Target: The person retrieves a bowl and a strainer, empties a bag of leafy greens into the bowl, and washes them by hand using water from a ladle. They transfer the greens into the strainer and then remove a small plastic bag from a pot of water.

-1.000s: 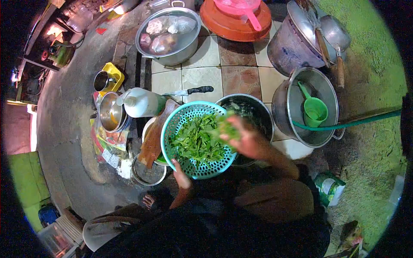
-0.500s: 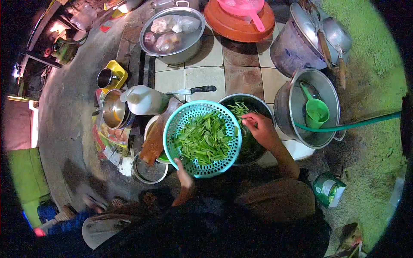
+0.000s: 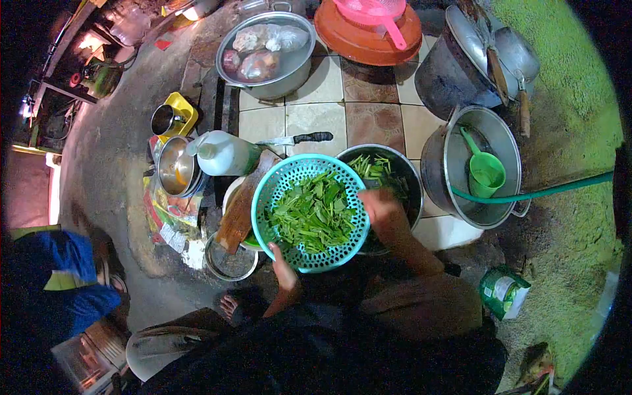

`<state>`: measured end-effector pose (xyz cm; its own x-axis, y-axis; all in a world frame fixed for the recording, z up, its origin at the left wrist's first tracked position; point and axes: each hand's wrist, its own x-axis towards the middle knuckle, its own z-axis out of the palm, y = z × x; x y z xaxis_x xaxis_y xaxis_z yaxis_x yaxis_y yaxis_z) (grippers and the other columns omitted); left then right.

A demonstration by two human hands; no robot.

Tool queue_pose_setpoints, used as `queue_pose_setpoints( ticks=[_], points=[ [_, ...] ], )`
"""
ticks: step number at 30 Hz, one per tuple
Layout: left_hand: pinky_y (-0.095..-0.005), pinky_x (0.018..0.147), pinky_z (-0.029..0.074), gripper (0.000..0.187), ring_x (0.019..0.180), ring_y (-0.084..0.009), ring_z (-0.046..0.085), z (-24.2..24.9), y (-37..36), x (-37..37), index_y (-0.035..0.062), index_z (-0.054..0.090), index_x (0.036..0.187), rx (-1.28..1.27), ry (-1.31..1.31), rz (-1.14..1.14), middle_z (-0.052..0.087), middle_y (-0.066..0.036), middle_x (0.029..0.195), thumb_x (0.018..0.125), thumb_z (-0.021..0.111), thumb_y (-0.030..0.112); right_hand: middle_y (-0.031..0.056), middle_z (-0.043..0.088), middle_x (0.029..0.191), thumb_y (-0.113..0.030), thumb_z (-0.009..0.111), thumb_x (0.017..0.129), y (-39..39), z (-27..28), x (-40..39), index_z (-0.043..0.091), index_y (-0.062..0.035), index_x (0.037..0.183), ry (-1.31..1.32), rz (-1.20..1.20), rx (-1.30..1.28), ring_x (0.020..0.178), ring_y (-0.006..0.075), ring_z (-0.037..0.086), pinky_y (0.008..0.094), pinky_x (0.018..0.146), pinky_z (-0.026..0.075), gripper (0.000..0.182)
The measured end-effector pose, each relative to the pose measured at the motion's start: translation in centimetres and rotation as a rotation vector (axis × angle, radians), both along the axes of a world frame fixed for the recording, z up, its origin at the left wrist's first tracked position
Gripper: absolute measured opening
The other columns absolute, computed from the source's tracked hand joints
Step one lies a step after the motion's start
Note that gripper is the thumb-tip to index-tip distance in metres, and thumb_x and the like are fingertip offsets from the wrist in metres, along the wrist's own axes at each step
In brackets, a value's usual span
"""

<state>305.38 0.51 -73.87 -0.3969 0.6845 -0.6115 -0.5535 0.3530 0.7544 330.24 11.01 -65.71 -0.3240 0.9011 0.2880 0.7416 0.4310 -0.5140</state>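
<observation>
A turquoise colander [image 3: 264, 235] holding chopped leafy greens [image 3: 312, 212] sits in front of me in the head view. My left hand [image 3: 285, 271] is closed on its lower-left rim, thumb up on the near edge. At the colander's right rim, my right hand [image 3: 385, 214] is smeared by motion, so its fingers cannot be made out. It overlaps a dark metal pot [image 3: 419, 192] just to the right, partly covered by the colander. More cut greens [image 3: 370, 168] show inside that pot.
A knife [image 3: 296, 139] lies on the tiles behind the colander. At right stands a large pot [image 3: 440, 172] with a green dipper [image 3: 486, 172] and a hose [image 3: 559, 189]. A wooden board [image 3: 237, 220] and a white jug [image 3: 220, 155] are left. A person in blue [image 3: 72, 263] is at far left.
My right hand has moved down and left from over the pot to the colander's right rim. My left hand stays on the rim. A person in blue has come into view at left.
</observation>
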Motion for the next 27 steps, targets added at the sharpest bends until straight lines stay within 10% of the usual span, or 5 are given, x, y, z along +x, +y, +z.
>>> queue_pose_setpoints(
  ticks=[9,14,19,27],
  points=[
    [-0.0383,0.089,0.046,0.065,0.101,-0.0255,0.059,3.0,0.8,1.2,-0.0058,0.042,0.127,0.102,-0.085,0.01,0.055,-0.017,0.117,0.095,0.036,0.051,0.0147,0.055,0.099,-0.019,0.067,0.076,-0.8,1.5,-3.5,0.057,-0.0035,0.114,0.02,0.376,-0.172,0.09,0.0306,0.056,0.0383,0.077,0.048,0.042],
    [-0.0417,0.094,0.042,0.067,0.11,-0.0284,0.053,2.8,0.7,0.0,-0.0021,0.036,0.133,0.068,-0.039,-0.04,0.05,-0.016,0.127,0.094,0.034,0.053,0.0119,0.055,0.095,-0.023,0.065,0.083,1.9,1.1,1.6,0.058,-0.0033,0.111,0.348,-0.149,-0.328,0.087,0.0265,0.056,0.0366,0.076,0.049,0.034],
    [-0.0449,0.101,0.038,0.07,0.12,-0.0315,0.046,1.7,0.1,-0.6,0.0019,0.029,0.138,0.014,-0.101,-0.063,0.043,-0.016,0.135,0.094,0.032,0.056,0.0189,0.054,0.11,-0.024,0.059,0.089,3.8,-9.5,8.8,0.046,-0.0062,0.129,-0.087,-0.157,-0.031,0.107,0.0306,0.053,0.0402,0.094,0.041,0.045],
    [-0.0438,0.1,0.038,0.071,0.117,-0.0309,0.048,2.0,0.4,-0.3,0.0027,0.031,0.138,0.025,0.044,-0.03,0.044,-0.015,0.134,0.092,0.035,0.057,0.025,0.034,0.14,-0.044,0.056,0.087,-1.6,-18.8,7.3,0.034,0.003,0.135,0.168,0.132,-0.897,0.13,0.0354,0.034,0.0434,0.107,0.028,0.071]
  ],
)
